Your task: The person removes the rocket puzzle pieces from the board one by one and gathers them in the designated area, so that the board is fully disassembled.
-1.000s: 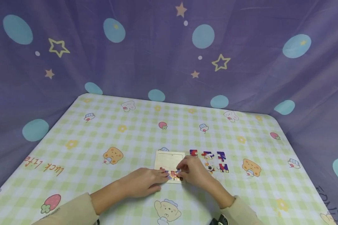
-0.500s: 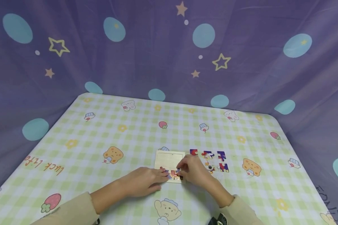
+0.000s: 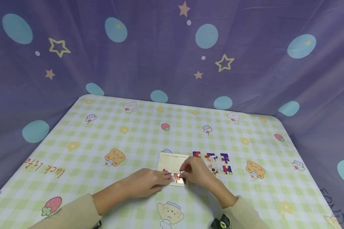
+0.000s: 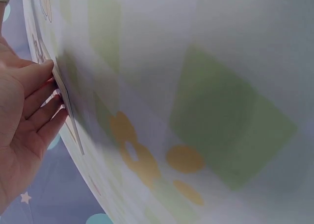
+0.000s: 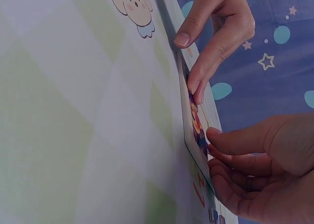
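Note:
A shallow wooden puzzle tray (image 3: 172,163) lies at the front middle of the table. Several colourful jigsaw pieces (image 3: 175,176) fill part of its near side, while bare wood shows in the far part. My left hand (image 3: 147,182) rests its extended fingers on the tray's left side and the pieces there. At the right side, my right hand (image 3: 199,171) pinches a jigsaw piece between thumb and fingers, low over the near right corner. In the right wrist view, the right thumb (image 5: 240,139) and fingertips meet at the tray's edge, mostly hiding that piece.
Several loose jigsaw pieces (image 3: 226,170) lie in rows on the tablecloth right of the tray, one partly behind the right hand. The checked tablecloth (image 3: 103,127) has printed cartoon figures. A purple curtain (image 3: 160,54) hangs behind the table.
Both hands stay at the tray. The right fingers shift slightly with the piece, and more bare wood shows around it at the near right corner.

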The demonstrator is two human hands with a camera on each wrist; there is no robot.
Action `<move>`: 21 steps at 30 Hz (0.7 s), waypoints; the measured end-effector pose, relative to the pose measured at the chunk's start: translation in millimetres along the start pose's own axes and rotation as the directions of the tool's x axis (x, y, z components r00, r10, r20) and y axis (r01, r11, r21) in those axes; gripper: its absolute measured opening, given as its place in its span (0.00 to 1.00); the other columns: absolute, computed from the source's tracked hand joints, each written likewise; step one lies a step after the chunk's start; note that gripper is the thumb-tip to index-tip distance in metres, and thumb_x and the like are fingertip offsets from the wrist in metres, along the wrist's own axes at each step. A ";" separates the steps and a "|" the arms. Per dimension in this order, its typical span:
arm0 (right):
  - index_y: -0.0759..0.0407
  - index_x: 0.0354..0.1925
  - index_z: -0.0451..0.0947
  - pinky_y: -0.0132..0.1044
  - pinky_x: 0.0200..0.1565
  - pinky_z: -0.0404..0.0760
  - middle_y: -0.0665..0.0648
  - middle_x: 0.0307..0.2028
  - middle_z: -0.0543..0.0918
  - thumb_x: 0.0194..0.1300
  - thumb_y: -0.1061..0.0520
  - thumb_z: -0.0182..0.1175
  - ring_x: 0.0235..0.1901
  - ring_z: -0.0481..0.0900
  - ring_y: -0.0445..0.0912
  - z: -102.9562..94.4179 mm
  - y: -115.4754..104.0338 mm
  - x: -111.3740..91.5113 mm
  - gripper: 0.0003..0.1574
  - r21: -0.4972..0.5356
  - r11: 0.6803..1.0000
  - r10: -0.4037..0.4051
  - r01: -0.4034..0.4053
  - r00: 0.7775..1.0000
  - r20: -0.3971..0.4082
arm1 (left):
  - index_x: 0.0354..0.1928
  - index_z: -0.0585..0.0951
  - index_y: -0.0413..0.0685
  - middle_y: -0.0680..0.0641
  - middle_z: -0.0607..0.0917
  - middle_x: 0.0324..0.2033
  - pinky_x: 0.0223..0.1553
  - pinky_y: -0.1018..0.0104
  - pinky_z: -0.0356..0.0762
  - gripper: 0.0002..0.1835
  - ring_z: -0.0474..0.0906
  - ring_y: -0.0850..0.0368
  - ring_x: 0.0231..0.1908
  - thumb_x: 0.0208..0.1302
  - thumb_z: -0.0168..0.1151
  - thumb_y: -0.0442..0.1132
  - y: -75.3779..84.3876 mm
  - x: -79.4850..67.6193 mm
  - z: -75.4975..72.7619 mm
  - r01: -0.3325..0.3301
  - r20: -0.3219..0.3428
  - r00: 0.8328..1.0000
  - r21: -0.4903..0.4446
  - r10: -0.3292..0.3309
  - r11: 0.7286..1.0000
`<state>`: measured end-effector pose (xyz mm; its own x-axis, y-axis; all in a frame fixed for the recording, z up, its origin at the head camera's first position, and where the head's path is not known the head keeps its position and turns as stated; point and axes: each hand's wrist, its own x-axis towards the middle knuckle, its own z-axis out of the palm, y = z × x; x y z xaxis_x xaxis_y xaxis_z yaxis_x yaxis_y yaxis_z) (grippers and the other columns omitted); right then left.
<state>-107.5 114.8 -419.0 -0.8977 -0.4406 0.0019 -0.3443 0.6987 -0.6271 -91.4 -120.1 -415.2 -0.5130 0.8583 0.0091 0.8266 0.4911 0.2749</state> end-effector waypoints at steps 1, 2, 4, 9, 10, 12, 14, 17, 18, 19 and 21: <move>0.59 0.29 0.83 0.23 0.28 0.74 0.52 0.28 0.82 0.52 0.63 0.71 0.27 0.73 0.37 -0.2 0.0 0.2 0.05 0.000 1.000 0.001 -0.001 1.000 0.001 | 0.59 0.79 0.50 0.52 0.80 0.59 0.59 0.61 0.78 0.19 0.77 0.57 0.61 0.67 0.58 0.40 -0.5 -0.2 0.4 -0.004 -0.002 1.000 0.005 0.004 1.000; 0.59 0.29 0.83 0.23 0.28 0.73 0.52 0.28 0.82 0.52 0.63 0.71 0.27 0.73 0.37 -0.2 0.2 0.4 0.05 0.000 1.000 0.006 -0.006 1.000 0.002 | 0.59 0.79 0.50 0.52 0.81 0.59 0.59 0.61 0.78 0.19 0.77 0.57 0.61 0.67 0.58 0.40 -0.9 -0.2 0.8 -0.006 -0.005 1.000 0.009 0.006 1.000; 0.59 0.29 0.82 0.23 0.28 0.73 0.52 0.27 0.82 0.53 0.62 0.70 0.26 0.73 0.37 -0.2 0.4 0.9 0.05 0.007 1.000 0.012 -0.012 1.000 0.001 | 0.59 0.79 0.51 0.52 0.80 0.59 0.60 0.61 0.78 0.18 0.77 0.57 0.61 0.67 0.58 0.41 -1.1 -0.2 1.3 -0.003 -0.004 1.000 0.009 0.003 1.000; 0.59 0.29 0.82 0.23 0.28 0.75 0.51 0.26 0.83 0.54 0.63 0.69 0.25 0.74 0.36 -0.9 0.3 1.1 0.03 0.040 0.999 0.024 -0.025 1.000 0.006 | 0.59 0.79 0.51 0.52 0.79 0.60 0.61 0.61 0.77 0.18 0.76 0.57 0.62 0.69 0.56 0.43 0.0 -0.1 1.9 0.025 0.013 1.000 -0.009 -0.025 1.000; 0.59 0.29 0.82 0.23 0.28 0.75 0.51 0.26 0.83 0.54 0.64 0.69 0.25 0.75 0.36 -1.2 0.2 0.9 0.03 0.052 0.998 0.029 -0.029 1.000 0.008 | 0.59 0.79 0.51 0.53 0.79 0.60 0.61 0.61 0.76 0.18 0.75 0.57 0.62 0.69 0.56 0.43 0.1 -0.1 2.1 0.029 0.012 1.000 -0.012 -0.029 1.000; 0.59 0.29 0.83 0.23 0.28 0.76 0.51 0.26 0.84 0.54 0.64 0.69 0.25 0.76 0.36 -1.4 0.5 0.6 0.03 0.080 0.996 0.038 -0.039 0.999 0.014 | 0.59 0.79 0.52 0.53 0.79 0.60 0.61 0.61 0.77 0.18 0.76 0.58 0.62 0.69 0.55 0.43 -0.1 -0.3 2.8 0.031 0.005 1.000 -0.014 -0.031 0.999; 0.59 0.30 0.83 0.23 0.29 0.78 0.51 0.26 0.85 0.54 0.65 0.68 0.25 0.77 0.36 -1.6 0.8 0.2 0.04 0.107 0.993 0.042 -0.043 0.999 0.012 | 0.59 0.79 0.52 0.53 0.80 0.59 0.61 0.61 0.77 0.18 0.76 0.58 0.62 0.69 0.55 0.43 -0.5 -0.4 3.3 0.032 -0.004 0.999 -0.014 -0.032 0.999; 0.60 0.31 0.83 0.23 0.29 0.79 0.53 0.27 0.85 0.53 0.67 0.68 0.25 0.78 0.35 -1.9 1.4 -0.6 0.05 0.157 0.986 0.054 -0.054 0.999 0.009 | 0.58 0.79 0.52 0.53 0.80 0.59 0.60 0.61 0.77 0.17 0.76 0.58 0.61 0.70 0.55 0.43 -1.4 -0.3 4.2 0.030 -0.018 0.999 -0.014 -0.030 0.999; 0.60 0.31 0.83 0.23 0.29 0.79 0.53 0.27 0.86 0.53 0.67 0.68 0.25 0.78 0.36 -1.9 1.6 -0.8 0.05 0.170 0.984 0.057 -0.057 0.998 0.009 | 0.58 0.80 0.52 0.53 0.80 0.59 0.60 0.62 0.78 0.17 0.76 0.58 0.61 0.70 0.55 0.43 -1.6 -0.3 4.4 0.029 -0.021 0.999 -0.013 -0.029 0.999; 0.60 0.31 0.84 0.24 0.28 0.79 0.53 0.27 0.86 0.53 0.67 0.68 0.25 0.78 0.36 -1.9 1.8 -0.9 0.06 0.182 0.981 0.066 -0.067 0.998 0.014 | 0.58 0.80 0.52 0.53 0.80 0.59 0.60 0.62 0.78 0.17 0.77 0.58 0.61 0.70 0.55 0.42 -1.8 -0.2 4.6 0.028 -0.024 0.999 -0.012 -0.028 1.000; 0.60 0.31 0.84 0.24 0.27 0.78 0.54 0.26 0.86 0.52 0.68 0.68 0.24 0.78 0.36 -1.7 2.1 -1.2 0.06 0.224 0.970 0.093 -0.098 0.995 0.036 | 0.58 0.80 0.52 0.54 0.80 0.59 0.60 0.62 0.78 0.17 0.77 0.59 0.61 0.70 0.55 0.42 -2.2 0.1 5.0 0.021 -0.025 0.999 -0.003 -0.021 1.000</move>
<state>-107.6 117.7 -419.1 -0.9154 -0.3936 -0.0840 -0.1840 0.5950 -0.7824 -92.0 -120.3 -420.6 -0.5363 0.8436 0.0271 0.8146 0.5089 0.2782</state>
